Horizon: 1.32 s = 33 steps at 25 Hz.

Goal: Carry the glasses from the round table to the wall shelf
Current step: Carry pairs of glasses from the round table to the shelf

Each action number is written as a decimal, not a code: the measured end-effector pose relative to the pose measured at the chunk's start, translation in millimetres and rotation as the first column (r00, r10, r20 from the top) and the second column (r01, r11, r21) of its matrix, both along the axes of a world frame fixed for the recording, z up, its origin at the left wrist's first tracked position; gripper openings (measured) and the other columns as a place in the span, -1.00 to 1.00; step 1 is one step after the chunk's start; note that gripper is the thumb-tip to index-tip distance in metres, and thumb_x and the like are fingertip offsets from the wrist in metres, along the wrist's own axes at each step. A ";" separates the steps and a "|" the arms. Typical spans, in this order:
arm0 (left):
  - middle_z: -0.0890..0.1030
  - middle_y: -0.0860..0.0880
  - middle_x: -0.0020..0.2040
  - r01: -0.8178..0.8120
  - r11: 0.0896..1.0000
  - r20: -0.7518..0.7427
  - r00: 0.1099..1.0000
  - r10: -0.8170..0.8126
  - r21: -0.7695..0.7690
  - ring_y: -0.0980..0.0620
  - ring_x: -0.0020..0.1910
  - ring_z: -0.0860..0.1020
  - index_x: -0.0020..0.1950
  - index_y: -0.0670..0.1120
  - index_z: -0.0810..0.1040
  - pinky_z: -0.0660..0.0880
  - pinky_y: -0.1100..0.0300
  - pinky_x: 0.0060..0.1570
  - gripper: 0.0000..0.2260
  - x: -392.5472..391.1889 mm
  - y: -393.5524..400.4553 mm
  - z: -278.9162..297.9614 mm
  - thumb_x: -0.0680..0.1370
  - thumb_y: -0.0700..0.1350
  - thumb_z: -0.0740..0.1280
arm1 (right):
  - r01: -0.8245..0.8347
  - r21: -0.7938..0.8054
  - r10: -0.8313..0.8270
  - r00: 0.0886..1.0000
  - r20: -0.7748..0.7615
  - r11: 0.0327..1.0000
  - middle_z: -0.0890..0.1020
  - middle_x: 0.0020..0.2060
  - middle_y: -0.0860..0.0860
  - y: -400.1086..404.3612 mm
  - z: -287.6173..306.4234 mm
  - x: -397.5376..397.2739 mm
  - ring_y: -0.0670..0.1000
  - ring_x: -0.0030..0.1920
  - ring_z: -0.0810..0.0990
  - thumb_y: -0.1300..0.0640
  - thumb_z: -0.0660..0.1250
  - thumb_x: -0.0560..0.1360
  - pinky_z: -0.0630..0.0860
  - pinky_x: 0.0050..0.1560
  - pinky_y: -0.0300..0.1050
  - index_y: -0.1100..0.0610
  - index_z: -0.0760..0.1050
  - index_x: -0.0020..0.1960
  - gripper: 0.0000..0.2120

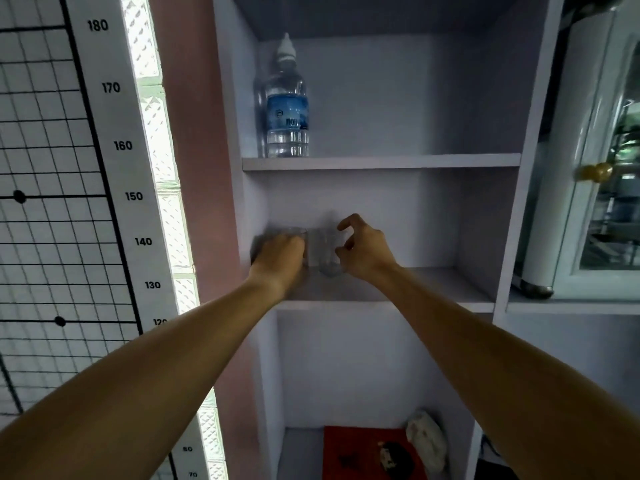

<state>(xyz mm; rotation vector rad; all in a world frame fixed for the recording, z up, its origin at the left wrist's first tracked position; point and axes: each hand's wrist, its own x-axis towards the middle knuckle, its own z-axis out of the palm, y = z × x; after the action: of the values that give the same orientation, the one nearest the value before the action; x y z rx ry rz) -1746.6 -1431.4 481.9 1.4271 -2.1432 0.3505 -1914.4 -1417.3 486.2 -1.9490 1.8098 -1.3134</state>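
Now left hand [280,256] grips one glass [292,233]; right hand [363,249] half-open beside another glass [327,251].

Your single head camera faces forward into the shelf [381,162] at close range, at arm's reach, tilted slightly upward.
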 end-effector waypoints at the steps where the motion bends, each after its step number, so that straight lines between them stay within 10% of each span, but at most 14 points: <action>1: 0.70 -0.12 -0.03 -0.017 1.000 0.009 1.000 0.017 0.010 -0.12 -0.04 0.66 -0.03 -0.10 0.66 0.51 0.14 -0.07 -0.89 0.4 -0.6 -1.2 0.49 -0.20 0.36 | -0.004 -0.006 0.004 1.000 0.006 1.000 0.65 -0.16 0.15 -1.6 -0.3 1.2 0.12 -0.21 0.64 0.26 0.35 0.47 0.67 -0.21 0.04 0.03 0.43 0.22 -0.64; 15: 0.67 -0.21 -0.02 -0.146 0.986 0.129 0.982 0.136 0.078 -0.19 -0.02 0.63 -0.10 -0.16 0.59 0.37 0.13 -0.17 -0.89 0.1 3.9 -1.9 0.54 -0.19 0.28 | -0.068 -0.009 0.069 0.995 0.078 0.998 0.66 -0.22 0.11 -10.1 -9.8 14.1 0.01 -0.26 0.62 0.29 0.41 0.47 0.47 -0.39 -0.30 0.05 0.40 0.26 -0.58; 23: 0.68 -0.19 -0.04 -0.204 0.974 0.254 0.951 0.174 0.094 -0.22 -0.02 0.63 -0.07 -0.18 0.61 0.54 0.00 0.04 -0.81 2.2 3.8 -4.8 0.49 -0.10 0.28 | -0.078 0.001 0.078 0.997 0.015 0.997 0.66 -0.10 0.07 -9.4 -13.4 16.3 0.07 -0.12 0.64 0.22 0.42 0.48 0.56 -0.20 -0.15 0.03 0.35 0.29 -0.55; 33: 0.69 -0.01 -0.04 0.143 0.966 0.078 0.984 -0.163 0.215 0.01 -0.08 0.63 0.07 -0.03 0.68 0.50 0.20 -0.05 -0.82 67.8 74.8 -0.2 0.52 -0.01 0.38 | -0.144 0.039 0.149 0.979 -0.141 0.989 0.68 -0.16 -0.06 40.1 -6.2 66.1 -0.04 -0.11 0.62 0.11 0.39 0.44 0.50 -0.11 -0.25 0.01 0.64 -0.02 -0.87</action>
<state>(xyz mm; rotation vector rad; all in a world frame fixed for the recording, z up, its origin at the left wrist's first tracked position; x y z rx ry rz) -1678.7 -1356.6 481.7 1.3671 -2.4099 0.1405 -1848.3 -1377.2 480.0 -2.1656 1.6963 -1.1226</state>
